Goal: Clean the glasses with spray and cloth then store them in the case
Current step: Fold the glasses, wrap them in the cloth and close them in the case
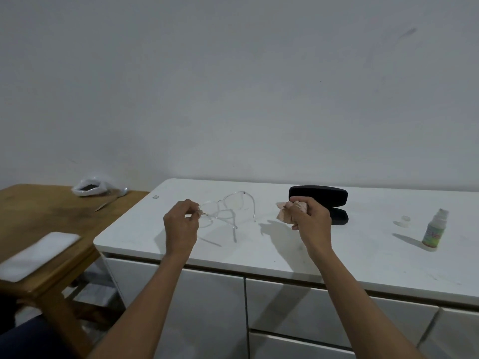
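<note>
My left hand (181, 224) pinches one end of the clear-framed glasses (228, 207) and holds them above the white cabinet top (259, 252), temples unfolded. A crumpled pink cloth (283, 211) is bunched in my right hand (311, 218), a little to the right of the glasses and apart from them. Behind my right hand the black glasses case (321, 196) lies open on the cabinet top. At the far right a small spray bottle (434, 230) with a green label stands upright, and its clear cap (405, 218) lies just to its left.
A wooden table (39, 216) adjoins the cabinet on the left, carrying a white folded cloth (36, 255) and a plastic bag (90, 187) with dark contents. A plain wall rises behind. Drawer fronts (285, 307) run below the cabinet's front edge.
</note>
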